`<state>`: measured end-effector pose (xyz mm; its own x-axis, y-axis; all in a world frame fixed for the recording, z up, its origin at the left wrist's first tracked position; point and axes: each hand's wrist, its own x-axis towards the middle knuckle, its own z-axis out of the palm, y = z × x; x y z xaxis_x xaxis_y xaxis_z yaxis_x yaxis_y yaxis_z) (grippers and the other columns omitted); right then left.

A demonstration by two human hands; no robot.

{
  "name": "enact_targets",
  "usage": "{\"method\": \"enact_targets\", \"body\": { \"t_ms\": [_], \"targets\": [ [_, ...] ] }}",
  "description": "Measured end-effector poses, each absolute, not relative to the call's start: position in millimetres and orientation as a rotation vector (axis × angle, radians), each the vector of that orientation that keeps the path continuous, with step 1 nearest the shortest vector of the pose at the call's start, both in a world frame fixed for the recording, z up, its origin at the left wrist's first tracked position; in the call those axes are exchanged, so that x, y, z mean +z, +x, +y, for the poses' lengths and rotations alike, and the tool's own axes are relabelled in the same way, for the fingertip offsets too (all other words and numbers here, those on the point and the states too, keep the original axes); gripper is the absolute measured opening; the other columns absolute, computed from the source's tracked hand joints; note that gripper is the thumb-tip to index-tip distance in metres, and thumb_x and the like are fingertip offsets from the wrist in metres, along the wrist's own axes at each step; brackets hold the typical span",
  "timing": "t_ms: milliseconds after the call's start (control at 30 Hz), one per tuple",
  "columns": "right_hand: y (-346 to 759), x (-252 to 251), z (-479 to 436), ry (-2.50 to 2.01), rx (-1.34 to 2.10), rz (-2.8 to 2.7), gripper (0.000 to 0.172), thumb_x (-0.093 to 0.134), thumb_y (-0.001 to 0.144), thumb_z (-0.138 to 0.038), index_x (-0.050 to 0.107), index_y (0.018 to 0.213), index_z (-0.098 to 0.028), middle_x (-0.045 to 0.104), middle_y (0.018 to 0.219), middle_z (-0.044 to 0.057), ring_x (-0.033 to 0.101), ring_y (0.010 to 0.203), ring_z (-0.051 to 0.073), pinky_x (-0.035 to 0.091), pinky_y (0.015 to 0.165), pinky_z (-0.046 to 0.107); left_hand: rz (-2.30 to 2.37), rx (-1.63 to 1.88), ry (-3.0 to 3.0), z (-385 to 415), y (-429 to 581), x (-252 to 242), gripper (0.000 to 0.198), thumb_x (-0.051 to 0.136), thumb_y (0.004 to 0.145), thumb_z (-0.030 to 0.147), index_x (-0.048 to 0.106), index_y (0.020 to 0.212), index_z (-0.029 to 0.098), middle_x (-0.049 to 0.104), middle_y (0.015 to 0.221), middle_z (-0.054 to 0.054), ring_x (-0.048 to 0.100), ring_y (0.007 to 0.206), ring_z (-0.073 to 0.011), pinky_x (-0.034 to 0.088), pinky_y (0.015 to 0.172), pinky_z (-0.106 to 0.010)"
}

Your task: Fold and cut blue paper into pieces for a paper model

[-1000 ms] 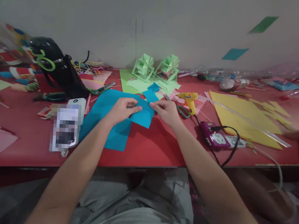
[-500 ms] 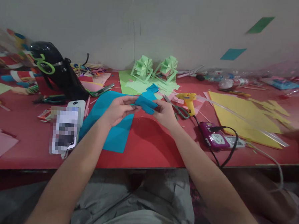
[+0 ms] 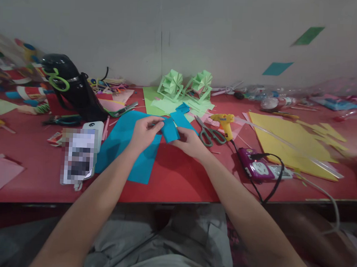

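Between my hands is a small folded piece of blue paper [image 3: 170,130]. My left hand [image 3: 146,132] pinches its upper left edge, and my right hand [image 3: 190,142] grips its lower right corner. Beneath my left hand a large blue sheet [image 3: 143,163] lies on the red table [image 3: 182,177]. Just beyond the held piece are a blue strip [image 3: 183,120] and a small folded blue piece [image 3: 182,108]. Grey-handled scissors [image 3: 208,134] lie open to the right of my right hand, beside a yellow glue gun [image 3: 225,124].
Two green paper shapes [image 3: 172,83] stand at the back on green paper. At left are a black bottle case [image 3: 76,88] and a phone [image 3: 79,156]. Yellow sheets [image 3: 288,145] and a purple power socket [image 3: 256,164] with cables lie at right. A person's leg shows lower right.
The folded blue piece has turned from lying flat and sideways to a more upright, boxy view. My right hand has shifted slightly down, and the camera view has moved a little.
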<state>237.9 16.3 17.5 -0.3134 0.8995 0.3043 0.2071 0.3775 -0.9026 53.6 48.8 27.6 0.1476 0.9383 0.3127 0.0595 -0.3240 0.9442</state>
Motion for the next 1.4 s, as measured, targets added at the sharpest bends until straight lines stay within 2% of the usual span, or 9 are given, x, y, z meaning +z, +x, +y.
{"method": "enact_targets", "body": {
  "t_ms": [133, 233, 367, 600, 800, 967, 1133, 1400],
  "targets": [
    [246.1, 18.4, 20.8, -0.890, 1.200, -1.601, 0.023, 0.061, 0.075, -0.026, 0.066, 0.096, -0.018, 0.069, 0.091, 0.004, 0.064, 0.085, 0.018, 0.052, 0.077, 0.033, 1.047, 1.302, 1.727, 49.7, 50.8, 28.5, 0.026, 0.071, 0.078, 0.038, 0.074, 0.090, 0.015, 0.075, 0.086, -0.006, 0.068, 0.074, -0.0180, 0.057, 0.066, -0.028],
    [249.8, 20.8, 21.7, -0.917, 1.209, -1.439, 0.028, 0.060, 0.083, -0.036, 0.068, 0.104, -0.019, 0.072, 0.096, 0.006, 0.066, 0.090, 0.019, 0.055, 0.080, 0.035, 1.061, 1.283, 1.789, 48.7, 50.5, 28.6, 0.021, 0.070, 0.079, 0.035, 0.073, 0.087, 0.016, 0.074, 0.084, -0.006, 0.068, 0.074, -0.0179, 0.056, 0.067, -0.029],
    [246.5, 22.0, 19.4, -0.959, 1.070, -1.437, 0.032, 0.070, 0.079, -0.047, 0.072, 0.094, -0.019, 0.072, 0.088, 0.005, 0.067, 0.082, 0.019, 0.056, 0.078, 0.034, 1.041, 1.230, 1.824, 45.5, 53.5, 28.6, 0.019, 0.069, 0.079, 0.034, 0.072, 0.087, 0.017, 0.073, 0.082, -0.005, 0.068, 0.074, -0.0177, 0.056, 0.068, -0.029],
    [241.9, 18.4, 19.1, -0.968, 0.944, -1.421, 0.026, 0.075, 0.074, -0.045, 0.072, 0.079, -0.019, 0.071, 0.076, 0.003, 0.063, 0.067, 0.015, 0.054, 0.065, 0.030, 0.984, 1.174, 1.865, 41.1, 56.5, 29.7, 0.020, 0.069, 0.080, 0.036, 0.070, 0.085, 0.017, 0.073, 0.081, -0.004, 0.067, 0.073, -0.0171, 0.055, 0.067, -0.028],
    [242.8, 23.8, 14.8, -0.940, 0.823, -1.510, 0.028, 0.069, 0.081, -0.047, 0.068, 0.082, -0.019, 0.067, 0.075, 0.002, 0.059, 0.068, 0.014, 0.050, 0.064, 0.028, 0.949, 1.251, 1.954, 36.5, 55.9, 33.5, 0.024, 0.070, 0.080, 0.039, 0.069, 0.091, 0.018, 0.074, 0.092, -0.006, 0.069, 0.084, -0.0189, 0.056, 0.075, -0.030],
    [243.3, 29.4, 10.0, -0.973, 0.681, -1.520, 0.029, 0.066, 0.084, -0.047, 0.066, 0.081, -0.018, 0.065, 0.075, 0.002, 0.057, 0.067, 0.013, 0.048, 0.063, 0.028, 0.893, 1.242, 1.875, 36.7, 54.7, 35.5, 0.033, 0.077, 0.073, 0.044, 0.070, 0.093, 0.018, 0.074, 0.090, -0.006, 0.069, 0.080, -0.0193, 0.057, 0.071, -0.029],
    [242.9, 30.4, 6.6, -0.992, 0.622, -1.555, 0.026, 0.064, 0.086, -0.046, 0.068, 0.084, -0.021, 0.069, 0.082, 0.004, 0.062, 0.073, 0.016, 0.052, 0.071, 0.031, 0.966, 1.277, 1.889, 35.6, 53.5, 37.0, 0.026, 0.077, 0.074, 0.043, 0.072, 0.082, 0.019, 0.075, 0.084, -0.005, 0.070, 0.079, -0.0207, 0.058, 0.073, -0.031],
    [241.5, 28.3, 4.1, -0.985, 0.564, -1.555, 0.019, 0.065, 0.086, -0.041, 0.074, 0.089, -0.024, 0.073, 0.086, 0.004, 0.067, 0.080, 0.019, 0.055, 0.076, 0.034, 1.040, 1.348, 2.015, 28.9, 51.9, 43.6, 0.016, 0.073, 0.078, 0.038, 0.076, 0.082, 0.023, 0.077, 0.086, -0.004, 0.071, 0.081, -0.0220, 0.059, 0.078, -0.035]
  ]
}}
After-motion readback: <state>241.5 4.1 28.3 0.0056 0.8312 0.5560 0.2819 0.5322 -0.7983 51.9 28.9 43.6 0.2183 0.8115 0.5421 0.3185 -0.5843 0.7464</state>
